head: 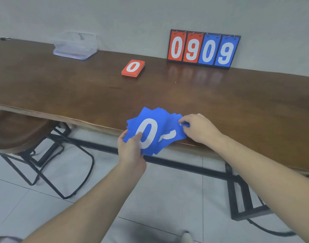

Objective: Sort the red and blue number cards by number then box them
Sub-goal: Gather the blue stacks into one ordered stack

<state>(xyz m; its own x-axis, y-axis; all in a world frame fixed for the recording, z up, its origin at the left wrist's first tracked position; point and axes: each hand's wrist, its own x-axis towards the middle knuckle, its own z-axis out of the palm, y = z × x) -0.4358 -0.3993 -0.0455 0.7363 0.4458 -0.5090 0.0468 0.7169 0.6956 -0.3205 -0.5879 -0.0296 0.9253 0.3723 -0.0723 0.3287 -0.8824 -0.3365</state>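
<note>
A fan of several blue number cards (155, 127) hangs over the front edge of the wooden table (80, 88), with a white 0 on the top card. My left hand (131, 148) grips the fan at its lower left, thumb on the 0. My right hand (197, 128) pinches the right edge of the cards. A neat stack of red cards (133, 68) with a 0 on top lies farther back on the table. A clear plastic box (75, 45) stands at the back left.
A flip scoreboard (203, 49) reading 0 9 0 9, two red and two blue panels, stands against the wall at the back right. A brown stool (18, 134) with black metal legs sits under the table's left end. The floor is tiled.
</note>
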